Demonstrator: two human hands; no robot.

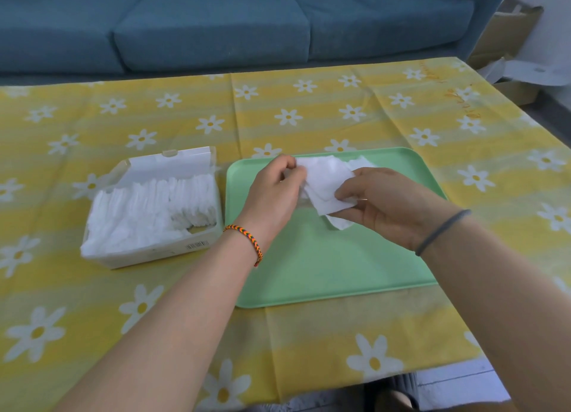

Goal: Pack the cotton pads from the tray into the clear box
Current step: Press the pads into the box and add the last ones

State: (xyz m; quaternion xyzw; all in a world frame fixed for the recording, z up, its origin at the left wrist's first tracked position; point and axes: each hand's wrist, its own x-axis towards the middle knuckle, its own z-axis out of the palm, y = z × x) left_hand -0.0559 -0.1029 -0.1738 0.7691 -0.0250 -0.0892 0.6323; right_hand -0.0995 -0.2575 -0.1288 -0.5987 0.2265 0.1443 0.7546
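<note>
- Most pads (148, 213) already stand packed in rows inside the box (154, 251), which sits on the table (309, 115) just left of the tray (324, 266); its lid is open at the far side.
- One small bundle of pads (327, 179) remains outside the box. It is held above the far half of the tray, between both hands.
- No loose pads show on the bare part of the tray; whether any lie hidden under the hands or bundle cannot be told.
- Judgement: the task is near its end. The remaining step is to carry this bundle to the box and seat it in the free space at the near right corner.
- Left hand (275, 192): fingers curled, pinching the left edge of the bundle between thumb and fingertips.
- Right hand (383, 207): fingers curled around the right and lower edge of the bundle, thumb on top, holding the sheets together.
- Neither hand touches the tray or the box.
- Bundle condition: sheets are fanned and uneven, so they likely need squaring before insertion.
</note>
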